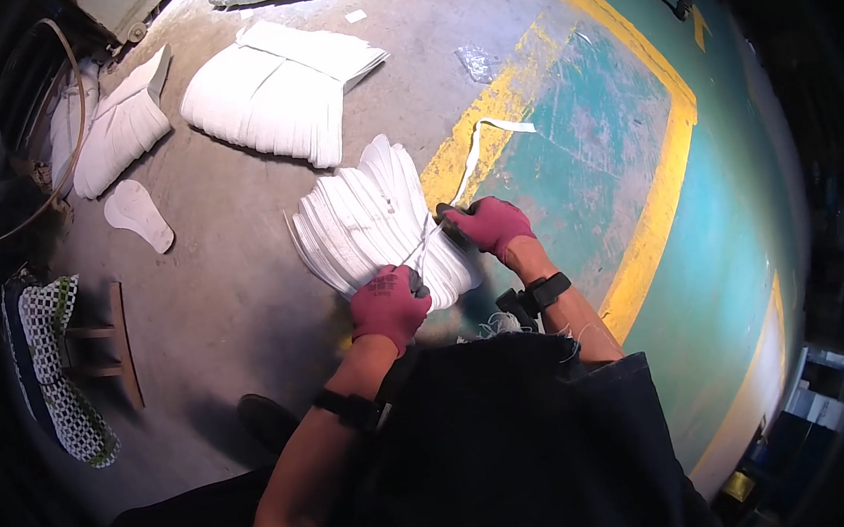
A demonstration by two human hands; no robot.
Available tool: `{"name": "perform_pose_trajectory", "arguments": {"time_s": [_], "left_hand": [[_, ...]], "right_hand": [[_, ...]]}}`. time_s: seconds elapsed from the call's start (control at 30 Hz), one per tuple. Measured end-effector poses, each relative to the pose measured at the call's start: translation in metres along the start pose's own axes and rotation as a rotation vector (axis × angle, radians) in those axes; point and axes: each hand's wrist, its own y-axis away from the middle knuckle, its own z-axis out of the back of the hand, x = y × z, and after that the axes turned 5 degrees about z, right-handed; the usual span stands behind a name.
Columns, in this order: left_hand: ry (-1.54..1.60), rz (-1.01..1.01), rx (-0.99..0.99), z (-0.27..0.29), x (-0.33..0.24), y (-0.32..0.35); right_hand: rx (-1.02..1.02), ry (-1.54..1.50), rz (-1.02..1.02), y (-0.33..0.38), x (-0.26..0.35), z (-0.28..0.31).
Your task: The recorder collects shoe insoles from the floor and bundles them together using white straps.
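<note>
A bundle of white shoe-insole-shaped sheets lies on the floor in front of me, its layers fanned along the edges. A white strip crosses itself over the bundle's right part, and its long loose tail trails up and right onto the floor. My left hand, in a maroon glove with dark fingertips, is closed on one part of the strip at the bundle's near edge. My right hand, gloved alike, pinches another part just right of the bundle. The exact grip points are partly hidden by the fingers.
Beyond lie a large tied bundle, another bundle at left and one at the top edge. A single insole rests on the concrete. A low wooden stool with a patterned cushion stands left. Yellow lines border green floor at right.
</note>
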Motion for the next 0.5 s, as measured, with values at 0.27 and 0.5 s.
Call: {"name": "perform_pose_trajectory", "arguments": {"time_s": [0.27, 0.5], "left_hand": [[0.092, -0.087, -0.068, -0.004, -0.013, 0.005], [0.291, -0.120, -0.087, -0.010, -0.021, 0.010]], "right_hand": [[0.010, -0.952, 0.042, 0.000, -0.004, -0.038], [0.268, -1.075, 0.079, 0.009, -0.006, -0.029]]}}
